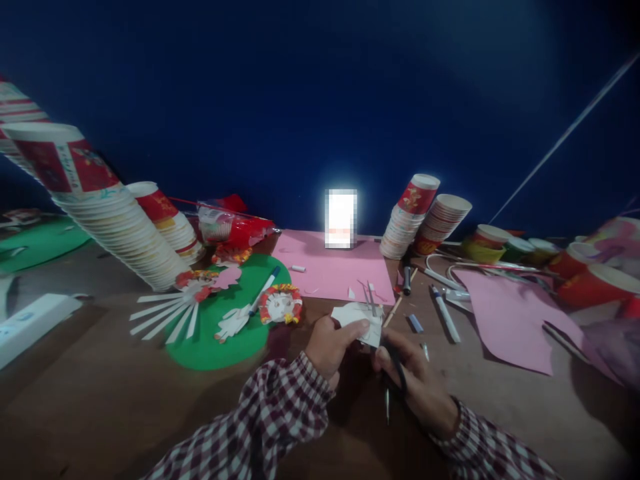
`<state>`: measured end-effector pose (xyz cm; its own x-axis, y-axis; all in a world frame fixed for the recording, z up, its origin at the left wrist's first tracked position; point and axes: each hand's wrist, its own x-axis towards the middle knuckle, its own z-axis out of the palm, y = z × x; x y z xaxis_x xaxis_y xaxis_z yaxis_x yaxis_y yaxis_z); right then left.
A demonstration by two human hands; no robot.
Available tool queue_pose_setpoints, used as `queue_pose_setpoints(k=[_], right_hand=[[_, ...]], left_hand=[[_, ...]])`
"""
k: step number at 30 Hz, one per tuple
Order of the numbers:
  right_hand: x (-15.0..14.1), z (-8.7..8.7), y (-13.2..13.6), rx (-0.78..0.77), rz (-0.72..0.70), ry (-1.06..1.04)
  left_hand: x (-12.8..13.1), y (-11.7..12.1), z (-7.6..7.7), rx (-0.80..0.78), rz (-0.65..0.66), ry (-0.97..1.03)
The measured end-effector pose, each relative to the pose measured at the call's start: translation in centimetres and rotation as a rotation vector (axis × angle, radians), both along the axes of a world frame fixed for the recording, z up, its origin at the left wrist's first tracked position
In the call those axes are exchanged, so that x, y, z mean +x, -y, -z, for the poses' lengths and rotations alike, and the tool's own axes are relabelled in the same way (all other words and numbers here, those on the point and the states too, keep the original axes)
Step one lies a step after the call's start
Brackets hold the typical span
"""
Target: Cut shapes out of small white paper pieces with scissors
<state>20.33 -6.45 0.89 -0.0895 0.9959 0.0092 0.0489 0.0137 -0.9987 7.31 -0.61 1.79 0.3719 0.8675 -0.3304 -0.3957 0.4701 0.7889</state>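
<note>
My left hand pinches a piece of white paper, thumb on top, above the table's near middle. In my right hand is a pair of scissors with dark handles; its blades show at the paper's right part and point away from me. Faint lines seem to be drawn on the paper. A pink sheet with small scraps lies just beyond. To the left, a round paper lion face and a white hand-shaped cutout lie at a green paper disc.
Tall paper cup stacks lean at left; more cups stand at back right. Markers, a small blue-grey block and another pink sheet lie right. A white power strip sits far left. Fanned paper strips spread left.
</note>
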Motion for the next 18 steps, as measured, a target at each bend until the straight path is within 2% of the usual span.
queue_pose_setpoints(k=[7,18], right_hand=[[-0.13,-0.42,-0.03,0.028,-0.006,0.012],[0.0,0.17,-0.02,-0.004,-0.017,-0.039]], left_hand=[[-0.1,0.12,0.2,0.045,-0.004,0.009],[-0.02,0.11,0.54,0.065,0.007,0.033]])
